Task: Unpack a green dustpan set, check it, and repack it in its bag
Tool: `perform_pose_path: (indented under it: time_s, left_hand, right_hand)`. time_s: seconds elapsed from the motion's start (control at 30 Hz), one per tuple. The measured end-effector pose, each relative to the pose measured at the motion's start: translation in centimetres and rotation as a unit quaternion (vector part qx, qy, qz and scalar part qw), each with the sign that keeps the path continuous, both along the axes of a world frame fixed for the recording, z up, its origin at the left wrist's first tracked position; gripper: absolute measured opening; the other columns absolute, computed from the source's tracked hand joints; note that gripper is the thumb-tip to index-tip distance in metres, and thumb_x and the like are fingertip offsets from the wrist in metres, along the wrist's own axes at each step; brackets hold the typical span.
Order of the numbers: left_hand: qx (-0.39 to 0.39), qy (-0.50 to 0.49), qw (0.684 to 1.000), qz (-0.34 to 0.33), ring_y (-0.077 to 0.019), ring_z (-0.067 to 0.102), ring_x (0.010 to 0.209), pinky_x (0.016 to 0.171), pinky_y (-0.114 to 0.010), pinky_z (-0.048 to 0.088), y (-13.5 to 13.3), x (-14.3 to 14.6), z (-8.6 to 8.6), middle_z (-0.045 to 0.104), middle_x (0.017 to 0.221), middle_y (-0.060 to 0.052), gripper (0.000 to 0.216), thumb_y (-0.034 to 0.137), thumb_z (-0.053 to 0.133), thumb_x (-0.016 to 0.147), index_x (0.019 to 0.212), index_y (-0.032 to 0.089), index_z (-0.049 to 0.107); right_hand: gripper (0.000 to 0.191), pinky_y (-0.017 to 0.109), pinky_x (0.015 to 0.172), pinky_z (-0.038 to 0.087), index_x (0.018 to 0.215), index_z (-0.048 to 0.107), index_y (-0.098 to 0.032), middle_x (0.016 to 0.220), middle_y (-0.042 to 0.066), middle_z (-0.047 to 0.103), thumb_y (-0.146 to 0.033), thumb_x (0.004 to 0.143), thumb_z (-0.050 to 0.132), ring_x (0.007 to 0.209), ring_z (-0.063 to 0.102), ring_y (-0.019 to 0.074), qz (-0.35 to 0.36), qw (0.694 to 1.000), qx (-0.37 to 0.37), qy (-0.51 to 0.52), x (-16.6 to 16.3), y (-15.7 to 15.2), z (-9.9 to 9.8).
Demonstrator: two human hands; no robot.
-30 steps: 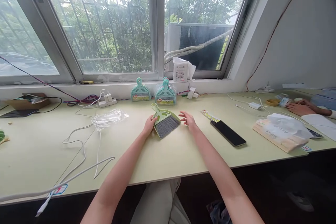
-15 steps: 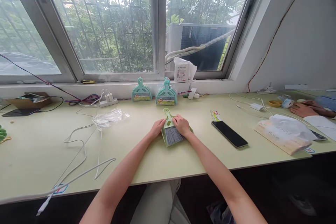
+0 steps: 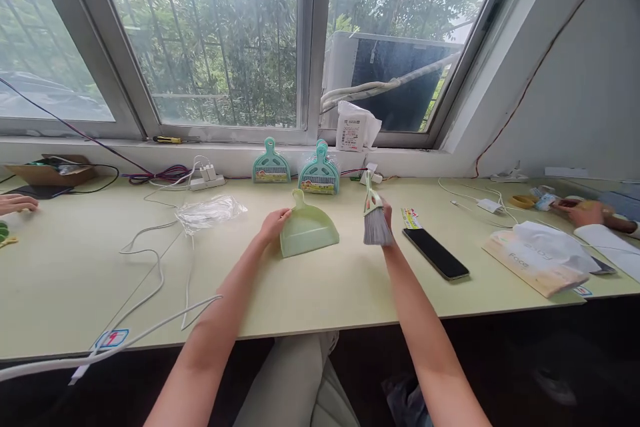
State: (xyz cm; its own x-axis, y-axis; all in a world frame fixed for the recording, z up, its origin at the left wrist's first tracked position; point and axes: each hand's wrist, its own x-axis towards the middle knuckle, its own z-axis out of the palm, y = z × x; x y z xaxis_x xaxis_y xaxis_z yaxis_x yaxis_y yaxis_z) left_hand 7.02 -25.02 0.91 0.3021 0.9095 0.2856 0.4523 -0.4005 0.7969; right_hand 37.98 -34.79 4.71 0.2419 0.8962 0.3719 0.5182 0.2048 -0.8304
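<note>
A light green dustpan (image 3: 309, 230) is held at its left edge by my left hand (image 3: 275, 223), its handle pointing toward the window. My right hand (image 3: 387, 213) grips a small hand brush (image 3: 377, 223) with grey bristles and a pale green handle. The brush is apart from the dustpan, to its right, bristles toward me; its back hides most of my right fingers. Behind them, two turquoise dustpan-and-brush sets (image 3: 271, 163) stand against the wall, the right-hand one a stack in clear wrap.
A black phone (image 3: 435, 253) and a tissue pack (image 3: 537, 259) lie to the right. White cables (image 3: 150, 267) and crumpled clear plastic (image 3: 210, 213) are on the left. Another person's hand (image 3: 17, 203) rests at the far left; someone's hands (image 3: 587, 213) are at the far right.
The brush has come off the dustpan and moved right in my right hand. My left hand has shifted left with the dustpan. Another person's hand has appeared at the left edge.
</note>
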Motion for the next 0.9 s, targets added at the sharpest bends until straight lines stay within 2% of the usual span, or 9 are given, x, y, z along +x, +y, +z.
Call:
perform_pose_path:
  time_s: [0.07, 0.13, 0.2, 0.27, 0.43, 0.57, 0.63, 0.73, 0.9]
  left_hand:
    - [-0.003, 0.008, 0.999, 0.040, -0.0248, 0.058, 0.097, 0.083, -0.028, 0.042, 0.7, -1.4, -0.1, 0.070, 0.093, -0.005, 0.029, 0.042, 0.054, 0.080, 0.090, 0.023, 0.073]
    - [-0.011, 0.059, 0.996, 0.068, -0.0245, 0.058, 0.100, 0.085, -0.028, 0.042, 1.1, -2.4, -0.3, 0.068, 0.099, -0.006, 0.031, 0.041, 0.053, 0.080, 0.094, 0.023, 0.073]
    - [-0.015, 0.110, 0.991, 0.073, -0.0233, 0.059, 0.100, 0.087, -0.028, 0.042, 1.3, -2.9, -0.5, 0.067, 0.104, -0.006, 0.036, 0.041, 0.048, 0.083, 0.102, 0.023, 0.072]
    - [-0.011, 0.127, 0.989, 0.075, -0.0224, 0.059, 0.101, 0.089, -0.029, 0.042, 1.3, -3.0, -0.6, 0.066, 0.108, -0.006, 0.040, 0.042, 0.041, 0.087, 0.106, 0.024, 0.071]
    - [0.026, 0.071, 0.991, 0.110, -0.0204, 0.060, 0.097, 0.090, -0.033, 0.044, 1.9, -3.7, -0.7, 0.065, 0.105, -0.007, 0.041, 0.037, 0.034, 0.091, 0.102, 0.021, 0.070]
    - [0.093, 0.023, 0.979, 0.182, -0.0186, 0.058, 0.084, 0.088, -0.036, 0.046, 2.6, -5.1, -0.9, 0.062, 0.098, -0.008, 0.033, 0.014, 0.042, 0.081, 0.105, 0.017, 0.065]
    - [0.129, 0.002, 0.969, 0.212, -0.0188, 0.057, 0.085, 0.085, -0.036, 0.048, 2.7, -5.5, -0.9, 0.059, 0.096, -0.008, 0.050, 0.003, 0.043, 0.072, 0.117, 0.018, 0.058]
    - [0.156, -0.036, 0.963, 0.217, -0.0166, 0.055, 0.083, 0.076, -0.031, 0.050, 2.5, -5.6, -0.9, 0.055, 0.098, -0.006, 0.071, -0.003, 0.044, 0.066, 0.132, 0.024, 0.044]
    - [0.162, -0.049, 0.965, 0.201, -0.0122, 0.054, 0.075, 0.068, -0.026, 0.051, 2.4, -5.3, -1.1, 0.050, 0.098, -0.004, 0.080, -0.003, 0.046, 0.066, 0.139, 0.027, 0.033]
  right_hand:
    - [0.042, 0.021, 0.062, 0.043, 0.063, 0.062, -0.018, 0.065, 0.003, 0.061, -0.027, 0.095, 0.036, 0.069, 0.056, 0.0144, -0.066, 0.993, 0.028, -0.092, 1.1, 0.0, -0.8]
    - [0.034, 0.024, 0.066, 0.041, 0.064, 0.062, -0.017, 0.074, 0.007, 0.061, -0.023, 0.092, 0.044, 0.070, 0.057, 0.0160, -0.113, 0.968, 0.013, -0.222, 1.4, 0.3, -2.0]
    - [0.032, 0.025, 0.067, 0.039, 0.068, 0.064, -0.015, 0.081, 0.009, 0.061, -0.021, 0.092, 0.044, 0.071, 0.057, 0.0163, -0.114, 0.943, -0.045, -0.310, 1.2, 0.6, -3.1]
    - [0.032, 0.026, 0.067, 0.037, 0.072, 0.066, -0.014, 0.084, 0.010, 0.062, -0.020, 0.093, 0.042, 0.071, 0.056, 0.0161, -0.113, 0.932, -0.076, -0.337, 1.0, 0.9, -3.7]
    - [0.039, 0.026, 0.065, 0.036, 0.082, 0.070, -0.015, 0.087, 0.010, 0.064, -0.027, 0.096, 0.035, 0.073, 0.057, 0.0170, -0.184, 0.941, 0.000, -0.285, 1.1, 0.7, -3.2]
    - [0.039, 0.027, 0.062, 0.032, 0.082, 0.072, -0.017, 0.090, 0.009, 0.067, -0.031, 0.095, 0.037, 0.073, 0.057, 0.0179, -0.247, 0.937, 0.008, -0.249, 1.3, 0.2, -2.8]
    - [0.038, 0.027, 0.061, 0.031, 0.081, 0.072, -0.019, 0.091, 0.008, 0.069, -0.032, 0.094, 0.039, 0.074, 0.058, 0.0182, -0.269, 0.934, 0.002, -0.234, 1.4, 0.1, -2.8]
    - [0.039, 0.026, 0.062, 0.031, 0.078, 0.071, -0.020, 0.089, 0.008, 0.070, -0.032, 0.093, 0.038, 0.075, 0.058, 0.0191, -0.306, 0.933, 0.003, -0.191, 1.6, 0.1, -2.6]
    - [0.043, 0.027, 0.063, 0.033, 0.074, 0.069, -0.019, 0.076, 0.007, 0.069, -0.031, 0.091, 0.031, 0.070, 0.057, 0.0199, -0.376, 0.924, -0.012, -0.067, 2.6, -0.1, -2.0]
